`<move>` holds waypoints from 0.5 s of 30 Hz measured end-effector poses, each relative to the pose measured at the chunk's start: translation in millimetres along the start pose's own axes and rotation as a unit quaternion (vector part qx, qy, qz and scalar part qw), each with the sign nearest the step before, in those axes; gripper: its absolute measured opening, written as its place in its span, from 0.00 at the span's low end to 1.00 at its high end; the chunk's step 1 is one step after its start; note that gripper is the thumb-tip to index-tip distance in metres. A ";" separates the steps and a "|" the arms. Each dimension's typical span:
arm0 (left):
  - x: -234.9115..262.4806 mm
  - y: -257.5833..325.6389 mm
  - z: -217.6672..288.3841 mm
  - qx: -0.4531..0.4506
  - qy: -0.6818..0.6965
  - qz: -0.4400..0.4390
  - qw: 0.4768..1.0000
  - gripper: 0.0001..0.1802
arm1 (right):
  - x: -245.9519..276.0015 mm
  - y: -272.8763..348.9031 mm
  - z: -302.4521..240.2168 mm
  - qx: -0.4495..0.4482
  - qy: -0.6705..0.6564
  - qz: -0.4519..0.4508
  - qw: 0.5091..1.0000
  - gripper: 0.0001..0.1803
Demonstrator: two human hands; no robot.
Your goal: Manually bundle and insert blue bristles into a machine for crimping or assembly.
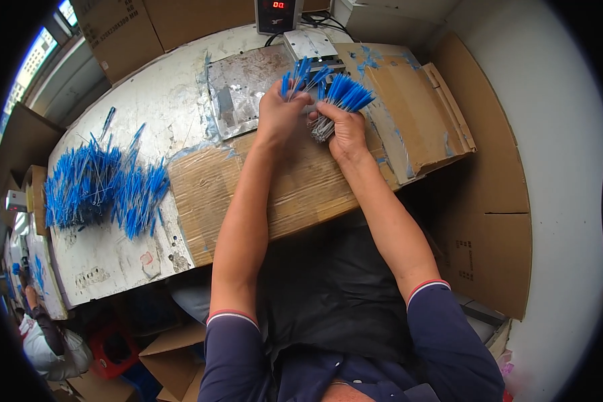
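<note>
Above the cardboard sheet [248,194]: both hands are raised near the metal plate [244,74], with blue-tipped wire stems between them.
Right hand [348,134]: closed round a thick bundle [347,95], thumb across it, blue ends fanning up and rightward, bare wire ends poking out below the fist.
Left hand [280,114]: thumb and fingers pinching a thinner, looser bunch [301,77] just beside the bundle; slight blur hides the exact fingertip contact.
Slipping stems: if the right grip slackens, thin wires could slide out and scatter over the cardboard or off its near edge.
Tangling: the two sets of blue ends stand close and splay at differing angles, so pulling one across the other might snag or bend stems.
Blue ends: slim, bright, slightly fuzzy-looking, perhaps bristled.
Wire ends: thin, silvery, some apparently looped; too small to be sure.
Loose piles: a dense heap [80,181] and a flatter spread [139,197] lie to the left on the white, scuffed surface [154,100].
</note>
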State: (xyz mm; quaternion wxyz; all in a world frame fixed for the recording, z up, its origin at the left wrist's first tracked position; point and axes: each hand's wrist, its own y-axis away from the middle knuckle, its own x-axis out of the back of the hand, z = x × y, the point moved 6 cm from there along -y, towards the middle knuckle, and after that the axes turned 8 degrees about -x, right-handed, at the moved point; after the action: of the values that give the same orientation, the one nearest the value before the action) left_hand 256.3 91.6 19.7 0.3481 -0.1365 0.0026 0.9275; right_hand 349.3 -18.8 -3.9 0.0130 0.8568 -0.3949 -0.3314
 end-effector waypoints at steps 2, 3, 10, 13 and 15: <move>4.3 -2.8 -5.3 -0.009 0.063 0.021 0.998 0.13 | 1.8 -0.3 1.0 0.008 -0.010 -0.005 1.000 0.05; 9.4 -5.4 -6.7 -0.018 0.036 0.029 0.999 0.13 | 2.2 -0.8 0.8 0.014 -0.019 -0.010 1.000 0.05; 22.0 -9.7 -19.9 0.011 0.057 0.068 0.996 0.10 | -0.9 5.5 1.9 0.021 -0.011 -0.017 1.000 0.05; 21.8 -11.4 -21.7 0.000 0.058 0.089 0.994 0.08 | 2.0 4.7 0.2 0.043 -0.025 -0.012 0.999 0.06; 25.3 -11.4 -20.8 -0.005 0.051 0.094 0.994 0.07 | 1.9 5.1 1.3 0.046 -0.032 -0.017 0.998 0.08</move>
State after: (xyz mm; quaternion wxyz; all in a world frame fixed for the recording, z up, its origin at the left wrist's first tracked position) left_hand 250.7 114.5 -5.8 0.2586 -0.1849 0.0286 0.9477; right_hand 346.1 -23.3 -4.5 -0.0448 0.8520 -0.3950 -0.3407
